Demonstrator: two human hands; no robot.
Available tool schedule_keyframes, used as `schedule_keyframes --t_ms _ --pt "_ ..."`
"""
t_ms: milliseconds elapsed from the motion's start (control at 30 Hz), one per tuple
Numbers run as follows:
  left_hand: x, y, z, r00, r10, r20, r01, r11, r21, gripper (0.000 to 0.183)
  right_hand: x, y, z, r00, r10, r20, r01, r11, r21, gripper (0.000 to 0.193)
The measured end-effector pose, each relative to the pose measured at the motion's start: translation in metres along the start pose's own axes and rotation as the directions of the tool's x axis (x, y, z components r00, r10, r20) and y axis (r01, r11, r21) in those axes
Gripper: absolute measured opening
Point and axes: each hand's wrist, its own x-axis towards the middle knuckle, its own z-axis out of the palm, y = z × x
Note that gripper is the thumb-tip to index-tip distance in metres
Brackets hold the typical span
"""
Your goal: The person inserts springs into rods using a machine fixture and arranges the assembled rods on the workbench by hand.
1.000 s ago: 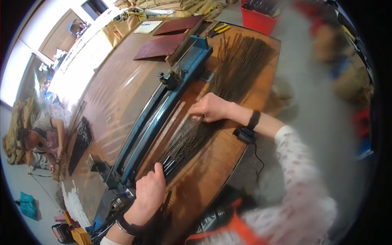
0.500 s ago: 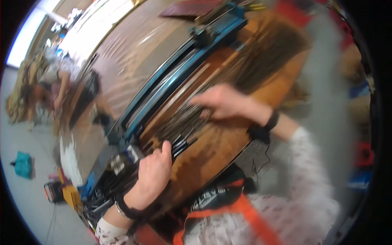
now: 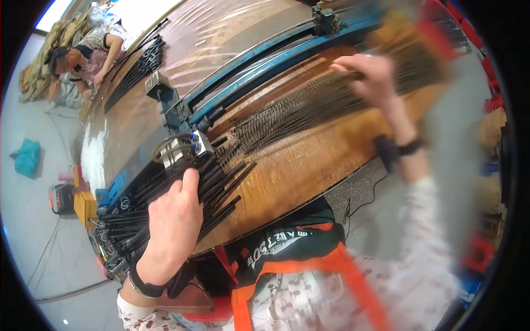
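My left hand (image 3: 176,215) is closed over a bundle of black tubes (image 3: 226,207) at the table's left end. Its thumb lies along the top, tube ends stick out to the right of it, and its fingertips are hidden. My right hand (image 3: 372,80) is raised over a thick spread of long, thin coil springs (image 3: 276,118). Its fingers are curled together and somewhat blurred; anything between them is too small to make out. The springs lie lengthwise on the brown table (image 3: 287,168), their near ends close to the black tubes.
Behind the springs runs a long blue metal rail fixture (image 3: 243,85), with a metal block and hoses (image 3: 185,149) at its left end. Across the plastic-covered table a person (image 3: 91,60) works beside more black tubes (image 3: 138,69). A yellow box (image 3: 85,208) stands at the left.
My right hand has moved up and to the right, away from the springs' near ends. My left hand has shifted left and slightly down. The whole view has turned a little.
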Motion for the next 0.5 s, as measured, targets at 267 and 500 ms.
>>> schedule_keyframes --t_ms 267,500 --pt "-0.093 0.015 0.088 0.945 0.065 0.32 -0.026 0.992 -0.125 0.017 -0.099 -0.069 0.001 0.873 -0.086 0.479 0.018 0.989 0.144 0.025" --pt "-0.088 0.044 0.166 0.978 -0.024 0.207 0.082 0.957 -0.278 0.01 -0.076 -0.084 0.042 0.842 -0.06 0.536 -0.008 0.992 0.124 0.018"
